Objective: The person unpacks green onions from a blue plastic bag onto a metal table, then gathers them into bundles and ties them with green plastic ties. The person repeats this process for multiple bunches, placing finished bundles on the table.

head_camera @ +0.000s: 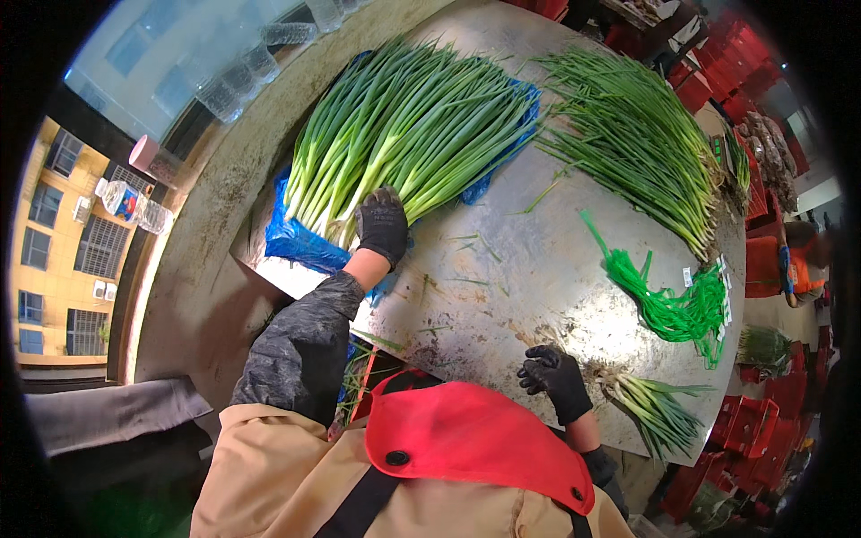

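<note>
My left hand [381, 222], in a black glove, grips some green onions at their pale lower stalks; its fingertips are hidden. Those stalks lie on top of a large pile of green onions [410, 128], spread over blue plastic sheeting [303, 241] with the leaves pointing away from me. Close to the table's near edge, my right hand [555, 380], also gloved in black, holds nothing, its fingers loosely bent and apart. Just right of it lies a small bunch of green onions [649, 403], roots towards the hand.
Another heap of green onions [632, 141] covers the metal table's [498, 302] far right. Green mesh ties with white tags [672, 302] lie below it. Plastic bottles [138, 207] line the window ledge at left. Red crates [746, 424] and a person [804, 265] are beyond the right edge.
</note>
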